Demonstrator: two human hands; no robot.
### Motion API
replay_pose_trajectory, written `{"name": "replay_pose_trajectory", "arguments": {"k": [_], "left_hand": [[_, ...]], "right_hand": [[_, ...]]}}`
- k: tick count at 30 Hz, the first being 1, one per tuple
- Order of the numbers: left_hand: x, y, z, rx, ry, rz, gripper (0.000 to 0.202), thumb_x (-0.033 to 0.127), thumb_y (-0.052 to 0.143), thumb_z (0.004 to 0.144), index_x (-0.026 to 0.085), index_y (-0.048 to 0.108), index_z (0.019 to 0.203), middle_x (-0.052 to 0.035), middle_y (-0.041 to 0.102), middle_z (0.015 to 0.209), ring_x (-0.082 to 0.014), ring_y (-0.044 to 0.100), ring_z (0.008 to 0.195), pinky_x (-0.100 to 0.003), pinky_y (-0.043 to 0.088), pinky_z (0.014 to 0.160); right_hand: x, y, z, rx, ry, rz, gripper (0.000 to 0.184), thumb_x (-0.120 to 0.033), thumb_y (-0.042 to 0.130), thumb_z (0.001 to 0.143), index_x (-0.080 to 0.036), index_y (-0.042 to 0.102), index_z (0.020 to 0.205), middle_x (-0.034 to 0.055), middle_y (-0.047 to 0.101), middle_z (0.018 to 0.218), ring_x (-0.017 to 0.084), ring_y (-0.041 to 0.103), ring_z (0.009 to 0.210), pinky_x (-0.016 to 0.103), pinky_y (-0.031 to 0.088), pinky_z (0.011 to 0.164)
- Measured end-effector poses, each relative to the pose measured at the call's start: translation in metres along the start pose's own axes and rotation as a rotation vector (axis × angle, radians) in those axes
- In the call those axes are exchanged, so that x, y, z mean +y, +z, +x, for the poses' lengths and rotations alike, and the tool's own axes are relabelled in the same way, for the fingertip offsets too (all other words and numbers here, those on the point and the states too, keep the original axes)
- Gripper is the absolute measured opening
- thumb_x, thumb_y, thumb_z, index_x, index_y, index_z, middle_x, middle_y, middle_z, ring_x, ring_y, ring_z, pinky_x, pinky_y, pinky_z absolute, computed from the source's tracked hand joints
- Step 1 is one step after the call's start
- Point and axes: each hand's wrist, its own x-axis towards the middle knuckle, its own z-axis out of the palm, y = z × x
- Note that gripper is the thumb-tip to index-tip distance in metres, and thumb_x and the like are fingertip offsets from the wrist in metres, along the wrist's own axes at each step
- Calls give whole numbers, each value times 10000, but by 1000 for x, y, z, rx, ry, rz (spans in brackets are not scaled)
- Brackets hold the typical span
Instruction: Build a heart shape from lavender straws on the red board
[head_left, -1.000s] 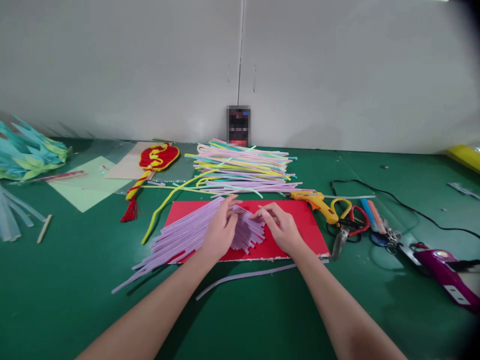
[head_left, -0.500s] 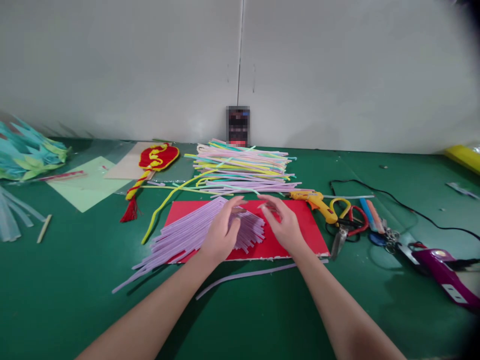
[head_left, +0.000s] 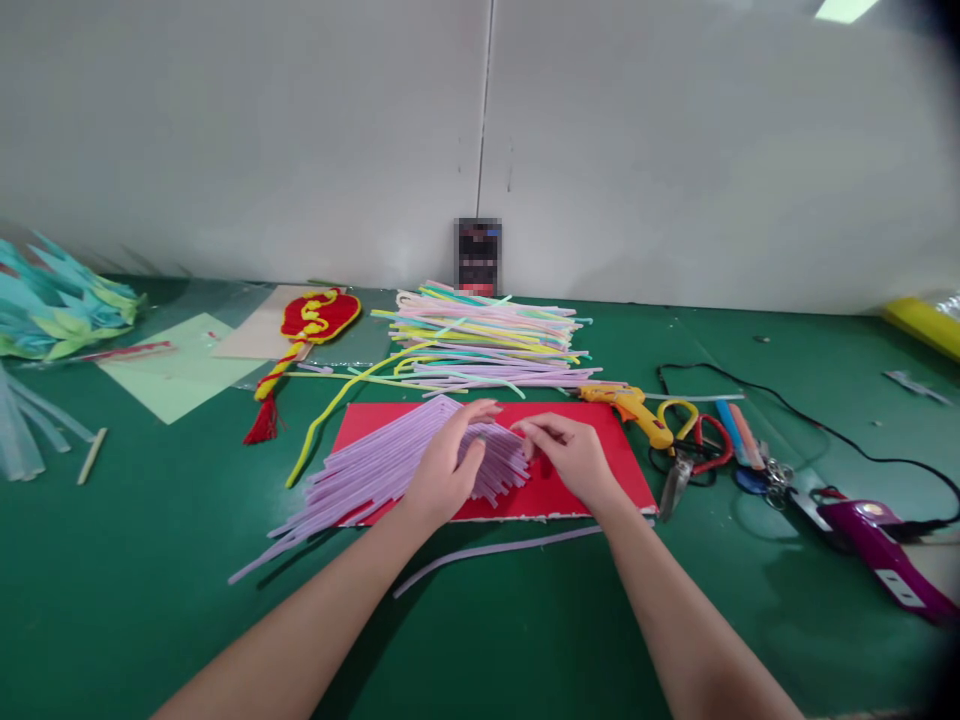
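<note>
A fan of lilac straws (head_left: 375,465) lies across a red card (head_left: 592,450) on the green table. My left hand (head_left: 448,468) rests on the right end of the fan, fingers stretched over the straws. My right hand (head_left: 574,455) lies beside it on the card, its fingertips pinched at the straw ends. One loose lilac straw (head_left: 495,552) lies in front of the card.
A heap of pastel straws (head_left: 487,335) lies behind the card. A yellow glue gun (head_left: 634,405), scissors (head_left: 686,450), pens and a purple tool (head_left: 877,540) with a black cord sit at the right. A red and yellow ornament (head_left: 315,315), paper sheets and teal leaves (head_left: 52,300) lie at the left.
My right hand lifted off the straw ends half a second ago and has come back down onto them. The left hand has stayed on the fan.
</note>
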Motion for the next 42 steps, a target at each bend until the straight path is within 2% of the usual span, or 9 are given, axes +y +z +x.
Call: {"name": "replay_pose_trajectory", "arguments": {"k": [4,8,14,18,21,27,30,33,42], "left_hand": [[0,1,1,-20,-31,-5,399,121,385,872,216,476,1249,-71,604,1209,-199,542,1150,-385,384,1024],[2,0,0,-65,-32,-51,411,117,409,865,212,476,1259,-78,589,1248,-202,543,1157,-377,387,1019],[2,-2,0,-126,16,-208,420,125,426,864,197,466,1275,-103,565,1278,-225,541,1154,-399,388,1005],[0,-2,0,-119,26,-242,416,118,422,866,191,463,1273,-107,560,1282,-225,533,1160,-397,380,1012],[-1,-2,0,-108,13,-237,406,119,421,866,182,467,1265,-110,563,1277,-227,528,1168,-396,377,1016],[-2,-1,-1,-111,9,-252,410,115,423,866,184,464,1268,-116,551,1290,-229,532,1163,-404,384,1014],[-3,-1,0,-98,16,-270,415,116,428,863,190,465,1269,-115,550,1291,-228,543,1147,-405,391,1009],[-5,0,0,-85,21,-274,417,119,437,857,189,473,1266,-115,546,1296,-231,545,1147,-409,393,1010],[-2,-2,0,-110,4,-203,457,90,437,826,190,490,1269,-99,536,1319,-222,495,1214,-403,358,1050]], "right_hand": [[-3,-1,-1,33,-26,127,228,-393,581,833,-197,694,858,-11,651,602,134,625,566,271,539,600],[-3,5,-1,125,-64,219,228,-387,581,837,-207,697,913,36,726,811,174,680,738,327,568,718],[-5,8,0,132,-179,2,203,-317,601,826,-257,696,996,28,704,1026,189,641,987,326,525,867],[-1,9,1,117,-315,-185,201,-247,607,818,-272,702,994,28,714,973,187,656,921,332,525,854],[3,11,2,169,-401,-296,197,-219,570,840,-271,711,968,28,720,921,180,663,861,326,532,819],[3,12,1,245,-477,-465,217,-202,506,878,-247,714,919,31,721,873,172,657,834,313,527,789],[-1,15,1,267,-467,-565,216,-206,498,883,-226,712,905,45,722,869,183,655,830,322,519,794],[-7,21,3,327,-393,-627,202,-207,508,871,-208,710,872,55,724,851,197,660,799,328,518,759],[-8,36,-1,455,-287,-558,141,-201,533,819,-175,671,805,55,699,748,183,647,705,302,517,683]]}}
